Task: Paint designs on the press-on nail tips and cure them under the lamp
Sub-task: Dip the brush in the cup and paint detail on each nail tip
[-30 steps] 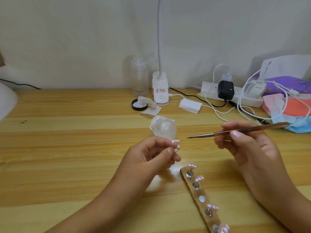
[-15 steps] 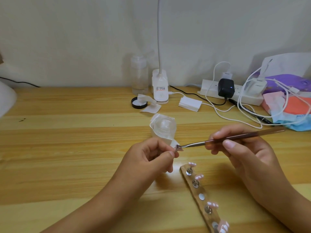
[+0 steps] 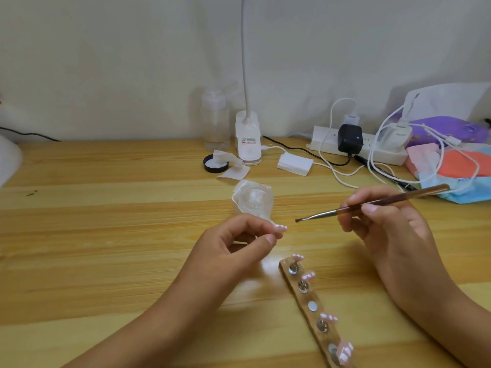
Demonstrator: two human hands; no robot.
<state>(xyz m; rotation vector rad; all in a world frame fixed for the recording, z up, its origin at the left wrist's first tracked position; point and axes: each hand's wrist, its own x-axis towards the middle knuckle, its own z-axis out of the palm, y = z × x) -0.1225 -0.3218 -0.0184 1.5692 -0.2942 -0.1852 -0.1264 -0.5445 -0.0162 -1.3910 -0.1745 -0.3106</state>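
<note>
My left hand point(image 3: 236, 244) pinches a small pink nail tip point(image 3: 280, 228) with white marks between thumb and fingers, above the wooden table point(image 3: 106, 235). My right hand point(image 3: 382, 224) grips a thin brown nail brush point(image 3: 372, 204), its tip pointing left a short gap from the held nail tip. A wooden holder strip point(image 3: 312, 306) lies in front, carrying several pink nail tips on metal studs, with one bare magnet spot in the middle.
A small clear glass cup on white paper point(image 3: 253, 199) sits just behind my left hand. Further back stand a clear bottle point(image 3: 215, 120), a black lid with wipes point(image 3: 215, 163), a white clip lamp base point(image 3: 248, 139), a power strip with chargers and cables point(image 3: 356, 144), and coloured packs point(image 3: 451, 160) at right.
The brush tip touched the held nail tip half a second ago and has since drawn back to the right. My left hand stayed almost in place.
</note>
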